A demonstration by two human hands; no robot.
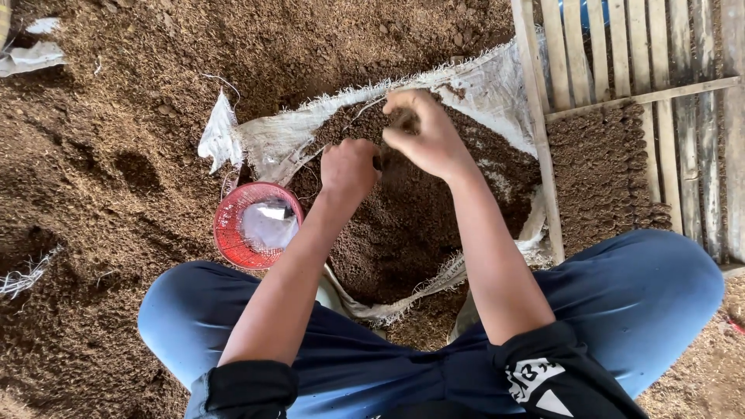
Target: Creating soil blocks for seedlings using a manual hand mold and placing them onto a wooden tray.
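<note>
Brown, crumbly loose material covers the floor (116, 155) from edge to edge, trodden into hollows on the left and heaped toward the far side, where a person sits low with knees spread in blue trousers so that the work falls between the legs. On the right a slatted wooden frame (621, 70) lies flat on the floor, its near rail pressed against the sack's edge and a patch of the same brown material packed into rows under its slats. Between the knees a white woven sack (497, 85) lies slit and folded wide, its frayed edges turned outward so that the dark brown fill (411, 225) inside sits exposed and within easy reach of both arms. Just left of the sack, near the person's left knee, a round red mesh basket (233, 225) rests on the floor with a pale scrap of plastic inside it, close enough to reach without shifting. Over the far part of the fill the left hand (349, 167) is curled into a loose fist, knuckles up; whether it holds anything cannot be told. The right hand (423, 136), just beside it, is bent inward with fingertips pinched narrowly on a small clump of fill lifted clear of the heap.
</note>
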